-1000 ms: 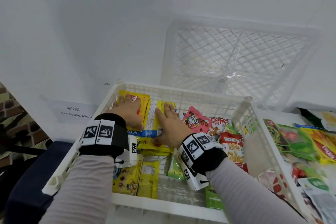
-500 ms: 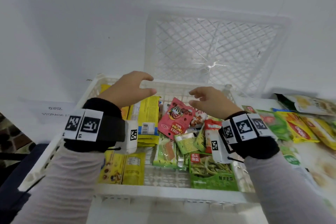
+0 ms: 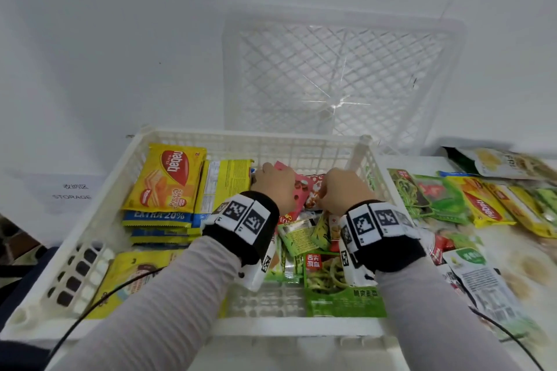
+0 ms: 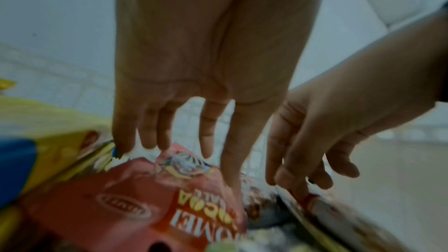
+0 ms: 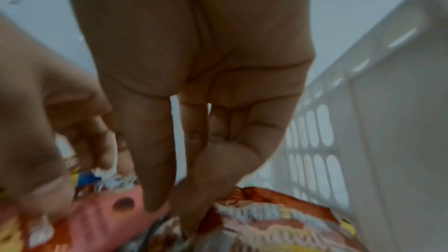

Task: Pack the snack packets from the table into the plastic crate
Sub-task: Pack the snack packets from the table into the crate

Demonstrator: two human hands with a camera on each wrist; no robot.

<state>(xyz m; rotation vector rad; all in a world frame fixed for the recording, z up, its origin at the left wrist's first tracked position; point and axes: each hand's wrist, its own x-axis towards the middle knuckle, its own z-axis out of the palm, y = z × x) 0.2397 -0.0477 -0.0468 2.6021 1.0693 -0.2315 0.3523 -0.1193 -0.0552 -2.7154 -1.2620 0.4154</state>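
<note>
The white plastic crate point(image 3: 250, 137) in front of me holds several snack packets. Both hands are down in its far right part. My left hand point(image 3: 272, 187) has straight fingers at the top edge of a pink-red packet point(image 4: 135, 198), with the thumb lying on its face. My right hand point(image 3: 343, 190) is just to the right, near the crate's right wall. Its fingertips point(image 5: 155, 204) point down and touch the packets beside an orange-red packet point(image 5: 278, 208). Neither hand lifts anything. More packets point(image 3: 482, 205) lie on the table to the right.
Yellow nabati packets point(image 3: 168, 178) are stacked in the crate's left half, and green packets point(image 3: 340, 289) lie near its front. A second white crate point(image 3: 340, 78) stands on edge against the wall behind. A storage sign point(image 3: 72, 193) hangs at the left.
A second ago both hands pressed on the yellow packets at the left. They rose, moved right, and now have come down onto the pink-red packet and its neighbours.
</note>
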